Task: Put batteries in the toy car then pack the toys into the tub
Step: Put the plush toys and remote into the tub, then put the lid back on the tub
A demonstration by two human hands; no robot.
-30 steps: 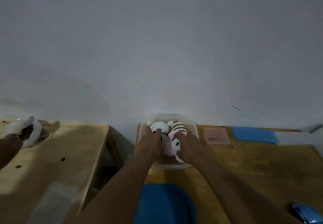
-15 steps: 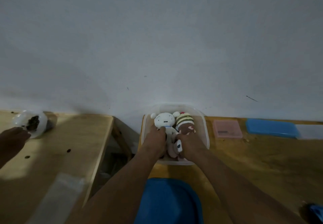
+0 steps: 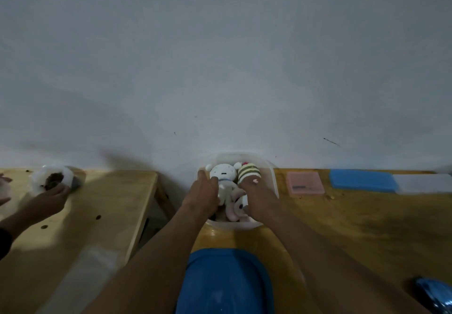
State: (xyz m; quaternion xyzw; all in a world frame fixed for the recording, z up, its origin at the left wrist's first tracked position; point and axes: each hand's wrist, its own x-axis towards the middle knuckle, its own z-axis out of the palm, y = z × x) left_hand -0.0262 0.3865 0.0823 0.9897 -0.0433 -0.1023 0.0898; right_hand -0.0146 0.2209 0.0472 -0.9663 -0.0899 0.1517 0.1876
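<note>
A clear plastic tub point(image 3: 273, 179) stands on the yellow table against the wall. Inside lie a white plush dog point(image 3: 223, 176), a green-striped plush point(image 3: 248, 171) and a pink plush point(image 3: 236, 209). My left hand point(image 3: 203, 195) rests flat on the tub's left side against the white dog, fingers together. My right hand point(image 3: 258, 198) lies over the toys on the right, touching the striped plush. Whether either hand grips a toy is hidden. A shiny blue toy car point(image 3: 434, 294) sits at the bottom right corner.
A blue tub lid point(image 3: 225, 282) lies just in front of me. A pink box point(image 3: 305, 183) and a blue lid point(image 3: 362, 181) sit right of the tub. Another person's hand point(image 3: 50, 200) holds a white bag point(image 3: 52, 179) on the left table, beyond a gap.
The view has shifted. My hands have slid a little apart over the toys, uncovering more of the white dog. The other person's hand has reached the white bag.
</note>
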